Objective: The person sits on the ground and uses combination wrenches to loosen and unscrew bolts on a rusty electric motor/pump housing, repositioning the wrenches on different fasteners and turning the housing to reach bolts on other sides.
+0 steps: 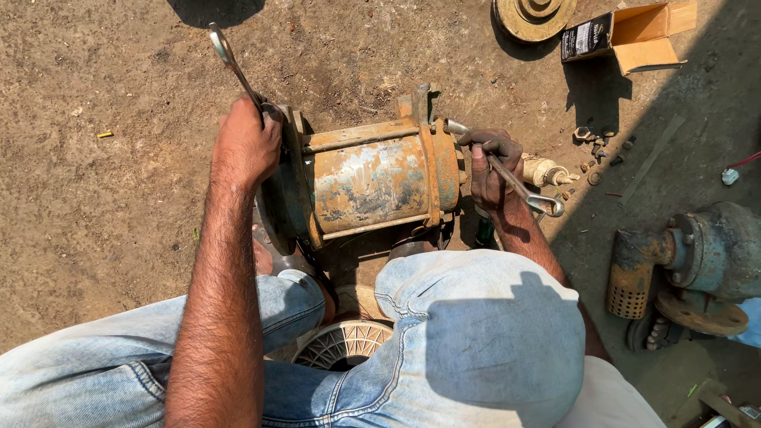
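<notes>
motor: rusty motor housing [372, 178] is lying on dirt, just beyond the knees
left hand [246, 147]: gripping spanner [230, 59] at left end
right hand [491, 166]: gripping second wrench [507, 174] at right flange, bolt probably hidden
handling: looking heavy, rigid; hold by flanges

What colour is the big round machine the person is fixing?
The motor body is rusty orange-brown with worn pale blue-grey patches, seen best in the head view.

Left hand [246, 147]: arm extended forward, forearm bare, fingers clenched in a full fist, knuckles up. Right hand [491, 168]: arm bent at the elbow, wrist angled inward, fingers curled closed in a grip, back of hand facing the camera, in partial shadow.
</notes>
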